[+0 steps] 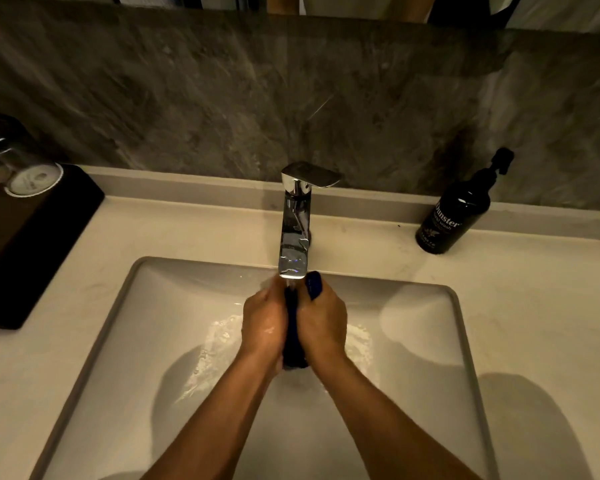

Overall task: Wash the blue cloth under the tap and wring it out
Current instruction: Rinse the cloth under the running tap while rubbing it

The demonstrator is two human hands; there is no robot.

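Dim warm light. Dark veined stone backsplash (222, 98) above a pale countertop (534, 306) with an undermount white basin (413, 341). Black tray (32, 254) with upturned glasses (25, 171) far left, black hand wash bottle (454, 213) right.

**Deep blue cloth stands out against a pale basin**

You see a dark navy blue cloth (294, 327), the one strong colour here. Beneath it, the sink (430, 341) is plain off-white with a grey rim, set in a cream countertop (187, 233) faintly mottled. The tap (293, 237) is mirror-bright chrome. Behind it, the wall (222, 98) shows grey-brown stone streaked with paler veins. To your right, the soap bottle (454, 216) is glossy black with white lettering; to your left, the tray (32, 244) is black.
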